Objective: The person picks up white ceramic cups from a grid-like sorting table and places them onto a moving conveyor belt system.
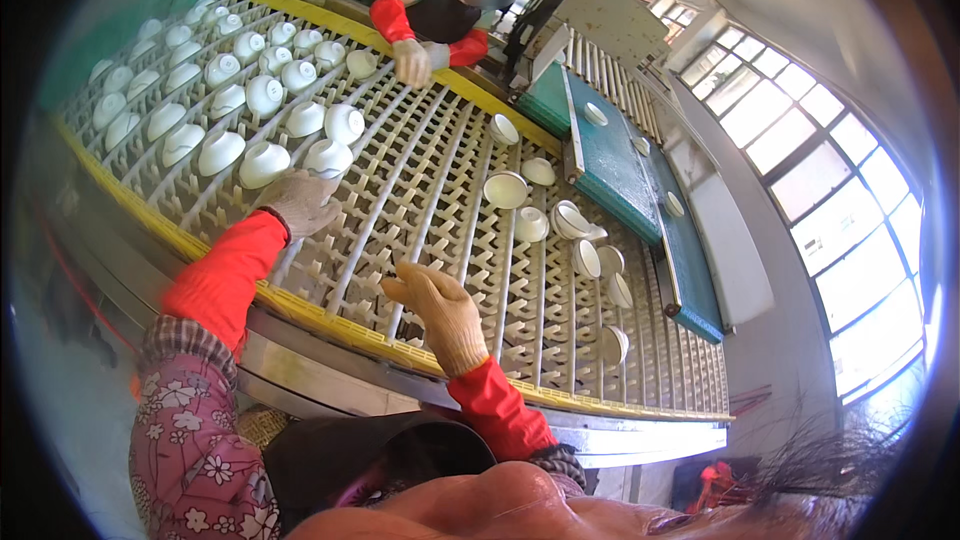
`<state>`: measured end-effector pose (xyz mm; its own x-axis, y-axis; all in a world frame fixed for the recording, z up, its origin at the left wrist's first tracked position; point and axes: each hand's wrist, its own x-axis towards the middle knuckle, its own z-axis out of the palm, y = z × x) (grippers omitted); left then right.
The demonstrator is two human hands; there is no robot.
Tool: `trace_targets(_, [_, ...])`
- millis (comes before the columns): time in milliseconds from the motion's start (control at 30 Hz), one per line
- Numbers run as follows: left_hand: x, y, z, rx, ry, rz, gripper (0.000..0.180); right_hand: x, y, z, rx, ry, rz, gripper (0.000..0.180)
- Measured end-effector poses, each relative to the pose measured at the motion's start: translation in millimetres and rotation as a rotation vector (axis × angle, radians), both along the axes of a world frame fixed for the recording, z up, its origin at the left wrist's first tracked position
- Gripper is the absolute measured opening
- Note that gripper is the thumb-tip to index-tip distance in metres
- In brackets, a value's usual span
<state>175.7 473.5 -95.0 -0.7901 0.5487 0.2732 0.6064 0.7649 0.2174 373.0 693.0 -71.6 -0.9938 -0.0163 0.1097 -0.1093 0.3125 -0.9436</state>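
A slatted conveyor rack (420, 190) carries white bowls; the gloved left hand (298, 202) touches one bowl (328, 157), while the right hand (440, 305) hovers open and empty.

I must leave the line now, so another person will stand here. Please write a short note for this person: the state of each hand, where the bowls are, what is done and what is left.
Left hand: gloved, resting on a white bowl at the near edge of the ordered group.
Right hand: gloved, open, empty, above bare slats of the conveyor.
Done: upturned bowls stand in rows on the left.
Left: loose bowls lie scattered, some tipped, on the right near the green feeder.
A co-worker's hand works at the far edge.
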Motion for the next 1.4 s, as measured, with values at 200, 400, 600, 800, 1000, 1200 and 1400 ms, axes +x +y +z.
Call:
trace_targets(200, [27, 35, 19, 0.008, -0.071, -0.104, 0.029, -40, -37, -10, -0.629, -0.105, -0.240, 0.035])
trace_targets(400, [74, 53, 25, -0.122, -0.138, -0.255, 0.029, -59, -19, -37, -0.422, -0.013, -0.386, 0.038])
trace_targets(600, [86, 21, 8, -0.086, -0.055, -0.578, 0.033, -61, -5, -32, -0.452, -0.131, -0.553, 0.039])
trace_targets(800, [67, 8, 10, 0.101, -0.458, -0.511, 0.035, -61, -13, -44, -0.386, -0.200, -0.444, 0.039])
trace_targets(1000, [85, 4, 41, 0.095, -0.644, -0.411, 0.035, -36, -21, -18, -0.380, -0.198, -0.377, 0.047])
trace_targets(1200, [89, 1, 45, 0.173, -0.651, -0.389, 0.033, -29, -20, -7, -0.403, -0.211, -0.385, 0.045])
trace_targets(1400, [89, 0, 45, 0.184, -0.591, -0.404, 0.033, -31, -20, -11, -0.378, -0.212, -0.390, 0.045])
